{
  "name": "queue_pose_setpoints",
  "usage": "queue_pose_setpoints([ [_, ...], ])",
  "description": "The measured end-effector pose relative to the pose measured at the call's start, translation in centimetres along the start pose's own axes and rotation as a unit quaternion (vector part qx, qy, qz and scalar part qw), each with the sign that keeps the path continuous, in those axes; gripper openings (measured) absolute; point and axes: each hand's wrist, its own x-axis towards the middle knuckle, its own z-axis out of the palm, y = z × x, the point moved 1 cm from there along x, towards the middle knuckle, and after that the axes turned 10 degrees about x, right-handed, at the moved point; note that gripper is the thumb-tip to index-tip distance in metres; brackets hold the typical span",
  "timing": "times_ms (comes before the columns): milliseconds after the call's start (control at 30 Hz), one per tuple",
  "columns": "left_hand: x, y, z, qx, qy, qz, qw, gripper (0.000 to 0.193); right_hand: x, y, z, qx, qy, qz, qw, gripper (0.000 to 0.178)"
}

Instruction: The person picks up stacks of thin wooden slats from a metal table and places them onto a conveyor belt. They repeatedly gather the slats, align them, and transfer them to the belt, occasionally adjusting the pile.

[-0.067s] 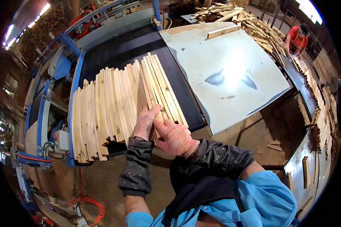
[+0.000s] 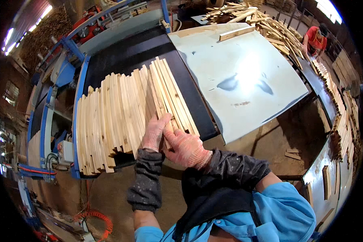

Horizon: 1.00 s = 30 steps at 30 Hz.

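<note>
Side by side on a black conveyor belt (image 2: 133,50) lies a row of pale wooden strips (image 2: 111,117), their near ends uneven. Both my hands wear reddish-white knit gloves and meet at the near ends of the strips on the row's right side. My left hand (image 2: 153,131) is closed round the end of a wooden strip (image 2: 159,101) that stands slightly raised from its neighbours. Against it, my right hand (image 2: 186,148) grips the same near end, fingers curled. The palms and the very end of the strip are hidden by the gloves.
Right of the belt is a pale metal-topped table (image 2: 238,80) with one wooden piece (image 2: 236,33) at its far edge. Behind it rises a heap of strips (image 2: 266,28). A person in red (image 2: 315,40) bends over another strip row (image 2: 339,117). Blue machine framing (image 2: 80,109) borders the belt's left.
The view has shifted very slightly. Both hands stay at the same strip ends, with no other visible change.
</note>
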Motion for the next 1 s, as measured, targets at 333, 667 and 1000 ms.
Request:
queue_pose_setpoints([
  [333, -3.9, -3.5, 6.5, 0.104, 0.114, 0.199, 0.968, 0.091, -5.0, 6.7, -0.9, 0.358, 0.049, 0.035, 0.932, 0.081],
  [667, 0.8, -8.1, 22.1, 0.056, -0.017, 0.226, 0.972, 0.089, -13.8, 17.3, -7.0, 0.576, 0.157, 0.025, 0.802, 0.072],
  [1000, 0.1, -12.0, 50.1, 0.13, -0.171, 0.175, 0.961, 0.095, -32.3, 29.8, -18.0, 0.555, 0.308, 0.099, 0.766, 0.087],
])
